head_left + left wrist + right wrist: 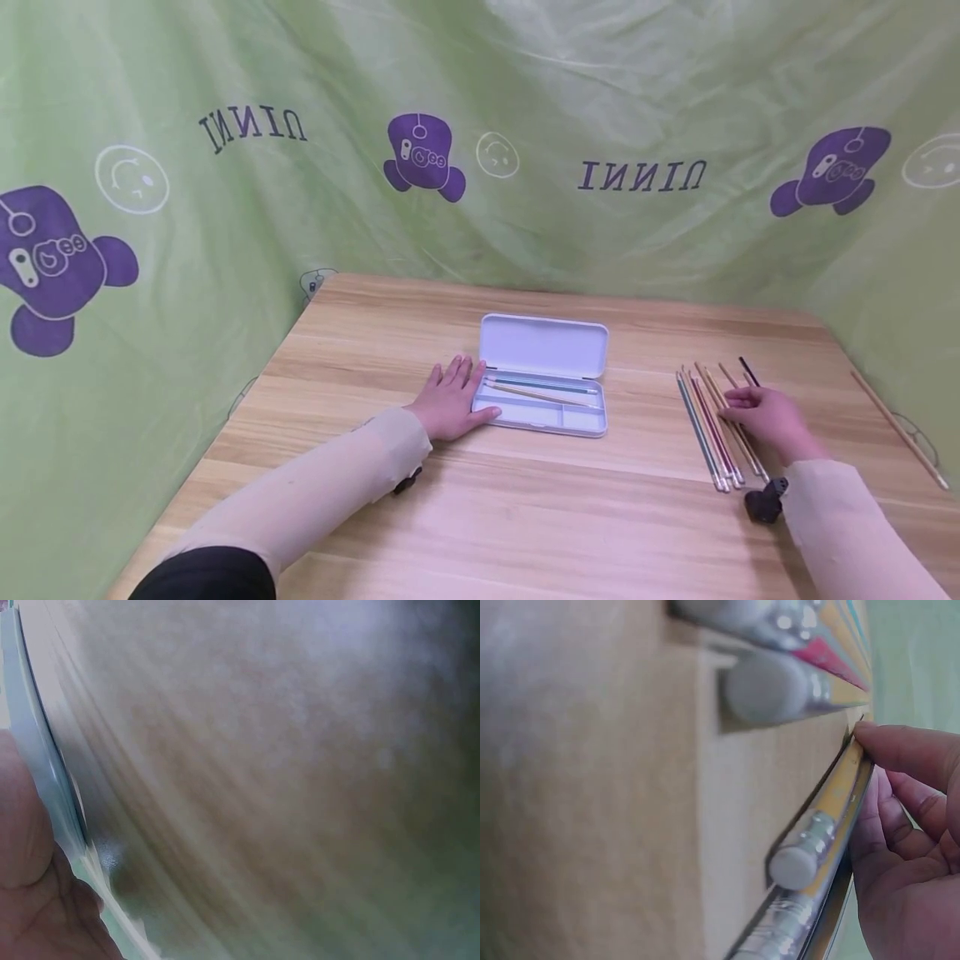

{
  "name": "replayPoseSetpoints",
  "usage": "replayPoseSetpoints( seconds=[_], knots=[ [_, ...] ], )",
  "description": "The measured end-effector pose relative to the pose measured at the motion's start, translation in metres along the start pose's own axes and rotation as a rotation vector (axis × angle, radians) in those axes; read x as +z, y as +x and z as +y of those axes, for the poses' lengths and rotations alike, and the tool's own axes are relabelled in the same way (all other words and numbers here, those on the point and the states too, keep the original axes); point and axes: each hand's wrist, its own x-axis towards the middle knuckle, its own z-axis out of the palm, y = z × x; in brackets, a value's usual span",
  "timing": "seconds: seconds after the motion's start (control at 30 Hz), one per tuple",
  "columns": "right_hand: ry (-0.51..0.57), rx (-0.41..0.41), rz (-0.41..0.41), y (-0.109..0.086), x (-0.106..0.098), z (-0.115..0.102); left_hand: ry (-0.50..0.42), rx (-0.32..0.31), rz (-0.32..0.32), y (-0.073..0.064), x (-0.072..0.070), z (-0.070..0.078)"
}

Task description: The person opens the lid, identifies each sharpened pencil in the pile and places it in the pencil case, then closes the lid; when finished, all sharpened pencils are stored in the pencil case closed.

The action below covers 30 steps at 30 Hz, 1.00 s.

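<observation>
My left hand (447, 404) lies with fingers spread at the left end of an open pale pencil case (543, 342), its thumb along the near edge. In the case's long back compartment are blue-green pencils (543, 385) and a yellow pencil (525, 392). Over at the right, my right hand (772, 421) reaches into a loose row of pencils, among them a teal one (698, 428) and a red one (716, 429). In the right wrist view, the thumb and curled fingers pinch a yellow pencil (838, 787) with a white eraser, close over the table.
A single wooden pencil (899, 427) lies near the table's right edge. The dark tip of a black pencil (748, 371) shows beyond my right hand. Green printed curtain (525, 233) hangs behind and beside the wooden table (570, 517).
</observation>
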Motion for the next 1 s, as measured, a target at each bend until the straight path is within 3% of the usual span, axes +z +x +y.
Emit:
replayPoseSetpoints(
  seconds=[0.23,0.43,0.53,0.67,0.77,0.9,1.0],
  knots=[
    [0.077,0.021,-0.04,-0.002,-0.009,-0.004,0.01,0.001,0.004,0.001,0.002,0.0],
    [0.161,-0.035,-0.079,0.005,-0.016,-0.029,0.014,-0.003,0.013,0.001,0.002,-0.001],
    [0.36,-0.053,-0.124,0.011,-0.013,-0.046,0.022,-0.005,0.004,0.001,0.001,-0.001],
    [0.762,-0.083,-0.234,0.021,-0.005,-0.068,0.024,-0.009,-0.004,0.0,0.001,0.0],
    [0.984,-0.105,-0.313,0.026,0.0,-0.082,0.024,-0.016,-0.007,0.0,0.001,0.0],
    [1.097,-0.13,-0.393,0.033,0.007,-0.099,0.023,-0.018,-0.002,0.001,0.002,0.0],
    [1.077,-0.149,-0.448,0.038,0.012,-0.111,0.014,-0.014,0.004,0.002,0.001,0.0]
  ],
)
